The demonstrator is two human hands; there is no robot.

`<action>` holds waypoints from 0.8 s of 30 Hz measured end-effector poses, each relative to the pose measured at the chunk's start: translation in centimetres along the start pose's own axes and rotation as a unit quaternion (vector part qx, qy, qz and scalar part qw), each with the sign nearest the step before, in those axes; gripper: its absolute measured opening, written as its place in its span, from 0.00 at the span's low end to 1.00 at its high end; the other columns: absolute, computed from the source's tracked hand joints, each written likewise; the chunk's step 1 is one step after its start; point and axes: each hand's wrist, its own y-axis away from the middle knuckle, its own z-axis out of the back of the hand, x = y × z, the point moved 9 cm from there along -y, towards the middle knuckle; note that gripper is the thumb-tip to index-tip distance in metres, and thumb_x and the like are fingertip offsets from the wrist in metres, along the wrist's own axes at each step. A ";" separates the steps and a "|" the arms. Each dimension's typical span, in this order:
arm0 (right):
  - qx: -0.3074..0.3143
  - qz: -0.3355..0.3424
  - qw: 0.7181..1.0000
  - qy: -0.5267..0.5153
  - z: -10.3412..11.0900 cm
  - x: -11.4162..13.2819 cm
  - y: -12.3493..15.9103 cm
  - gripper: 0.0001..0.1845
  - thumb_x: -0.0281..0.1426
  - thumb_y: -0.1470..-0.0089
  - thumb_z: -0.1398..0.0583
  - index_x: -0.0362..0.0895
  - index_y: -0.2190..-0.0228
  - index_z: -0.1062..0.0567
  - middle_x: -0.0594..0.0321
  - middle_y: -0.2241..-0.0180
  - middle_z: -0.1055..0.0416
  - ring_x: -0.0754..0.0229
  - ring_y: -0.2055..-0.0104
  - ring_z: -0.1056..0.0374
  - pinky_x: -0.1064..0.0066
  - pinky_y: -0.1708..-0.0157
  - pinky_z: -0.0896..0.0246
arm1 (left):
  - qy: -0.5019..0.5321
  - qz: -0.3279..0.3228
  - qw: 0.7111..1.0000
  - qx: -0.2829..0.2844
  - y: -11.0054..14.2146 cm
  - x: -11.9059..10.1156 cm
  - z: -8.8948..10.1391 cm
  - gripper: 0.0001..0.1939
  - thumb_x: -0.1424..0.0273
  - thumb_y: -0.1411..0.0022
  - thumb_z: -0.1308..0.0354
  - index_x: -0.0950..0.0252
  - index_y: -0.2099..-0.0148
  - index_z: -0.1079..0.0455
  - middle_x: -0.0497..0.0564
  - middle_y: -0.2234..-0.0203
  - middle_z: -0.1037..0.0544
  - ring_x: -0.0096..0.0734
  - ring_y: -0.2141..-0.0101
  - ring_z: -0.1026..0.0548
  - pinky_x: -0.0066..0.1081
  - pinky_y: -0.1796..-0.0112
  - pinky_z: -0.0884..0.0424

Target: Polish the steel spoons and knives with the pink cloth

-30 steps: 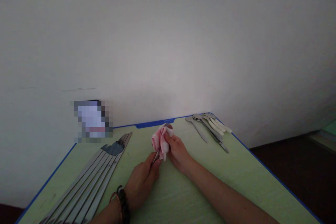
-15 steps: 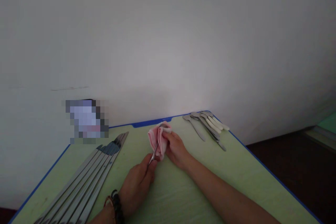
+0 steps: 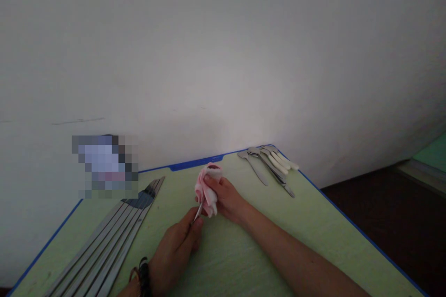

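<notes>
My left hand [image 3: 181, 241] is closed around the handle of a metal spoon [image 3: 198, 212], which points up and away from me. A pink and white cloth [image 3: 208, 195] is wrapped around the spoon's upper part and hides most of it. My right hand [image 3: 224, 196] grips this cloth, its thumb pressing on the folds. Both hands are close together above the middle of the table. To the right of them, several metal spoons [image 3: 266, 162] lie in a loose pile, some with cream-coloured handles [image 3: 278, 164].
The pale green table [image 3: 223, 260] has a blue edge and stands against a grey wall [image 3: 223, 55]. Several long flat metal strips [image 3: 101, 246] lie side by side at the left. A blurred-out upright object [image 3: 104, 162] stands at the back left corner.
The cloth now folds over the spoon's bowl, which showed at its top before. My right thumb has shifted up over the folds. The whole view has moved slightly.
</notes>
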 end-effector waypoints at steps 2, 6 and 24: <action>0.022 0.001 0.999 0.047 -0.1 -0.2 -0.2 0.18 0.43 0.58 0.37 0.40 0.76 0.30 0.65 0.80 0.32 0.66 0.79 0.39 0.74 0.77 0.48 | 0.003 -0.001 1.000 -0.007 -0.1 0.0 0.1 0.18 0.56 0.35 0.62 0.63 0.57 0.39 0.42 0.81 0.38 0.28 0.78 0.38 0.25 0.75 0.42; 0.019 0.021 0.993 0.112 0.3 0.0 -0.5 0.18 0.42 0.60 0.36 0.40 0.77 0.31 0.68 0.81 0.34 0.69 0.80 0.42 0.75 0.78 0.51 | -0.019 -0.017 1.000 -0.016 -0.1 -0.3 0.3 0.16 0.58 0.35 0.63 0.63 0.61 0.39 0.43 0.81 0.36 0.28 0.79 0.37 0.25 0.75 0.42; -0.130 0.055 0.989 0.031 2.0 1.9 -0.2 0.22 0.48 0.60 0.37 0.41 0.74 0.29 0.67 0.81 0.34 0.67 0.80 0.42 0.74 0.76 0.45 | -0.115 -0.106 0.988 -0.003 0.1 -2.8 0.5 0.15 0.66 0.35 0.60 0.64 0.69 0.36 0.45 0.82 0.33 0.26 0.80 0.36 0.24 0.76 0.43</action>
